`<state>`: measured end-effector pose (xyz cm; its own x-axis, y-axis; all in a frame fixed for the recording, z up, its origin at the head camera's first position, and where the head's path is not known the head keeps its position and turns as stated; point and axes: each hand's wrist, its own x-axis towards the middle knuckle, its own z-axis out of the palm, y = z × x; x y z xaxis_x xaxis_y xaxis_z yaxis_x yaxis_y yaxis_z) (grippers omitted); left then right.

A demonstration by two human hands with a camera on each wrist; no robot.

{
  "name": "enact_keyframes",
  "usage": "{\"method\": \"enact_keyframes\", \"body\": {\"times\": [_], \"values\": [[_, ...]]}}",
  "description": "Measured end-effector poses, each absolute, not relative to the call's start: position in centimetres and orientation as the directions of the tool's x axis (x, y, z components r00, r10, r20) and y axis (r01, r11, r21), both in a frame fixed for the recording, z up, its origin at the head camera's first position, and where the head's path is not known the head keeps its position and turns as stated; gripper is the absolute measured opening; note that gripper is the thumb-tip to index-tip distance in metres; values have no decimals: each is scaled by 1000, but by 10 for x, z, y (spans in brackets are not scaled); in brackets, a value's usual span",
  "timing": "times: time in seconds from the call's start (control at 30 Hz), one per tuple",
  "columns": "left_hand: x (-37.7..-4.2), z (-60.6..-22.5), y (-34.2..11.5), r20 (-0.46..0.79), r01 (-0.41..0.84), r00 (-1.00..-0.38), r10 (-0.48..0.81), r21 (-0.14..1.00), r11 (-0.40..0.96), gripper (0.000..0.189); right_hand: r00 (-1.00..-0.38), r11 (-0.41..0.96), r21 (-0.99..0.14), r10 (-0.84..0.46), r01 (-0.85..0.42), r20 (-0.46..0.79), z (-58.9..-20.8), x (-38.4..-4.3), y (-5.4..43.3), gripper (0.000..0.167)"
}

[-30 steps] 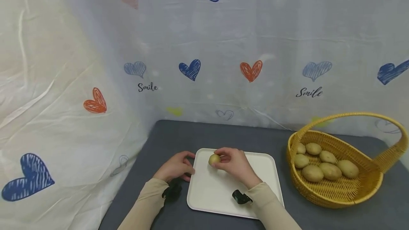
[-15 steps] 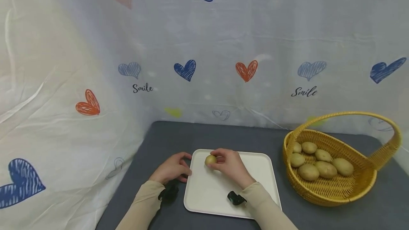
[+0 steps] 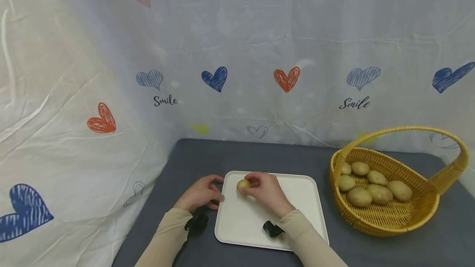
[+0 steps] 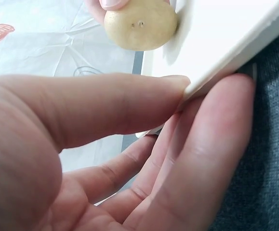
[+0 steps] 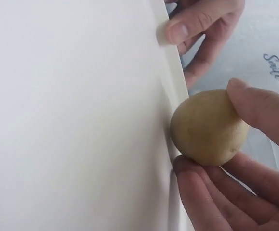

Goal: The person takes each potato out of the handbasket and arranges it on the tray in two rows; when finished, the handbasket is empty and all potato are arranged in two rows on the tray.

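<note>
A small round potato (image 3: 243, 184) is held by my right hand (image 3: 266, 193) at the far left part of the white tray (image 3: 241, 228). In the right wrist view, thumb and fingers pinch the potato (image 5: 209, 127) from two sides, right by the tray's raised rim. My left hand (image 3: 200, 195) grips the tray's left edge. Seen from the left wrist, its thumb presses on top of the rim while the index finger (image 4: 221, 125) reaches under the tray (image 4: 216, 38). Shadow from the potato falls on the tray surface beside it.
To the right stands a yellow wicker basket (image 3: 432, 207) with a tall arched handle, holding several potatoes (image 3: 379, 194). Tray and basket rest on a dark grey table (image 3: 208, 155). A white curtain (image 3: 252, 44) printed with hearts hangs behind and at the left.
The view shifts slightly as the head moves. Both hands keep their holds, and the potato stays at nearly the same place over the tray.
</note>
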<state>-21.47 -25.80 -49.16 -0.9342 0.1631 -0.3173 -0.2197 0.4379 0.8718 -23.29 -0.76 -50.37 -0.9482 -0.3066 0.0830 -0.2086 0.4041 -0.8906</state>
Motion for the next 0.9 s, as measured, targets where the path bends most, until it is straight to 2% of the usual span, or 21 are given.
{"method": "enact_keyframes", "body": {"times": [0.23,0.9], "values": [[-214,-490,-257,-324,-226,-934,150,861,455,63,-957,459,-868,-285,-191,60,-502,-233,-7,40],[-217,-491,-260,-334,-239,-930,155,868,435,65,-964,499,-845,-255,-193,70,-502,-231,-9,41]]}}
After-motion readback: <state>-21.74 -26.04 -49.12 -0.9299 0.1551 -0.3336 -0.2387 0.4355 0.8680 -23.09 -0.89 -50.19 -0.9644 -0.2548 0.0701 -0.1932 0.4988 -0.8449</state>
